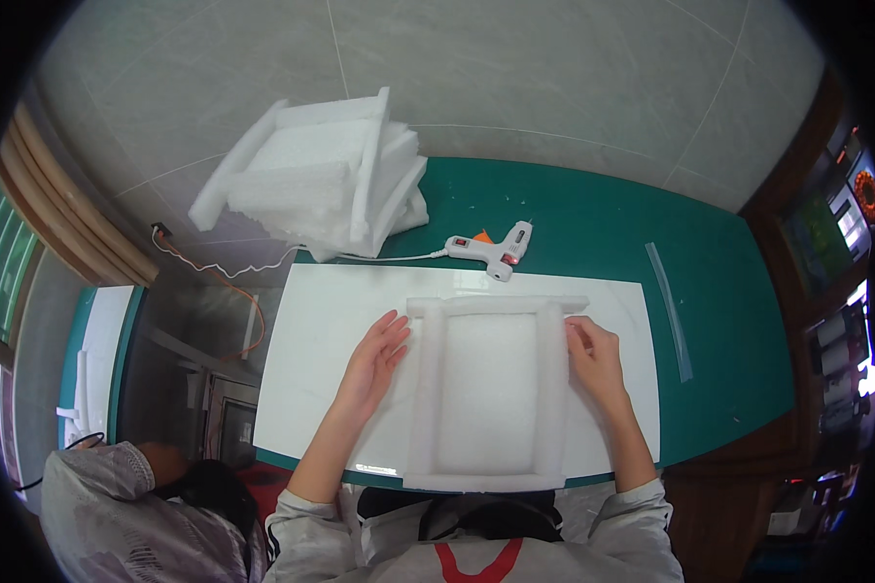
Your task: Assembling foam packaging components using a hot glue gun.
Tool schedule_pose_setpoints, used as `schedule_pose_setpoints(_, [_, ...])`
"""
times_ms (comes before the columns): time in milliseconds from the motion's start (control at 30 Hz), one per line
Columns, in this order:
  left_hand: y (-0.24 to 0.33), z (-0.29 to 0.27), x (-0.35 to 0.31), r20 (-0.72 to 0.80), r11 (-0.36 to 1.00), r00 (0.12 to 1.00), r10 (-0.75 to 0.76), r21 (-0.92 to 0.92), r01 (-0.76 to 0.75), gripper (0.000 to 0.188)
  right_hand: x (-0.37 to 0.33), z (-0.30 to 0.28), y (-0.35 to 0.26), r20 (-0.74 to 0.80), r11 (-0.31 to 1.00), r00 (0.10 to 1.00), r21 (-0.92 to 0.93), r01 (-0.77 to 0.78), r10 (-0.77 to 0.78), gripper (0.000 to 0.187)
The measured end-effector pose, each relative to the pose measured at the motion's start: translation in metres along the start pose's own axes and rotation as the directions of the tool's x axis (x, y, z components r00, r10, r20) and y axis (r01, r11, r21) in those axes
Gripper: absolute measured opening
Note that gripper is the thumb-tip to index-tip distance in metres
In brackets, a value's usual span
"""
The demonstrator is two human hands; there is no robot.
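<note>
A shallow rectangular tray of white foam (489,394), a flat panel edged with thick foam strips on all four sides, lies in the lower centre of the frame. The strip along its upper edge (501,305) runs out past the right side strip. Beneath the tray is a glossy white rectangular board (311,321) on a dark green worktop (593,214); the tray's lower end reaches the board's near edge.

The left hand (374,355) is just beside the tray's upper left corner, its fingers loosely extended and grasping nothing. The right hand (595,358) is at the tray's upper right side with fingers bent inward; whether they pinch the foam strip cannot be told.

Above the board, near the centre of the frame, lies a white glue gun with an orange trigger (491,253), its white cable (389,258) running left. In the upper left, white foam pieces (311,165) are piled unevenly, a strip-edged one on top. A narrow translucent strip (669,311) lies on the green surface at right. In the lower left shows another person's pale grey sleeve (97,481).
</note>
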State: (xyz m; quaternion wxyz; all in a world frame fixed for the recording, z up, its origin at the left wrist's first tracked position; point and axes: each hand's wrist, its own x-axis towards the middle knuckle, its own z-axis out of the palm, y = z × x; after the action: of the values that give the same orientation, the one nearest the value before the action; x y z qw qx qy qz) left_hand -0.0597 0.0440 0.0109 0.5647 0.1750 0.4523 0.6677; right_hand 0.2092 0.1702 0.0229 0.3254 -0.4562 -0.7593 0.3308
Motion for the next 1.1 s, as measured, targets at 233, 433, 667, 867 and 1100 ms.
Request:
schedule_pose_setpoints(233, [0.0031, 0.0040, -0.0024, 0.048, 0.998, 0.997, -0.062, 0.013, 0.062, 0.048, 0.0011, 0.0011, 0.0095, 0.092, 0.938, 0.988, 0.313, -0.149, 0.126, 0.015])
schedule_pose_setpoints(433, [0.0041, 0.0061, -0.0034, 0.084, 0.996, 0.993, -0.078, -0.025, 0.081, 0.050, 0.0020, 0.0004, 0.0073, 0.211, 0.826, 0.948, 0.468, -0.313, 0.240, 0.017])
schedule_pose_setpoints(667, [0.0030, 0.0053, -0.0031, 0.107, 0.995, 0.991, -0.075, -0.050, 0.081, 0.050, 0.0020, -0.0011, 0.0052, 0.249, 0.764, 0.924, 0.522, -0.380, 0.289, 0.019])
schedule_pose_setpoints(867, [0.0032, 0.0053, -0.0034, 0.104, 0.993, 0.991, -0.082, -0.074, 0.090, 0.049, 0.0017, -0.0017, 0.0033, 0.259, 0.745, 0.919, 0.540, -0.392, 0.296, 0.020])
schedule_pose_setpoints(1100, [0.0030, 0.0062, -0.0046, 0.104, 0.990, 0.991, -0.083, -0.103, 0.094, 0.049, 0.0008, -0.0025, 0.0044, 0.278, 0.713, 0.909, 0.564, -0.417, 0.312, 0.020])
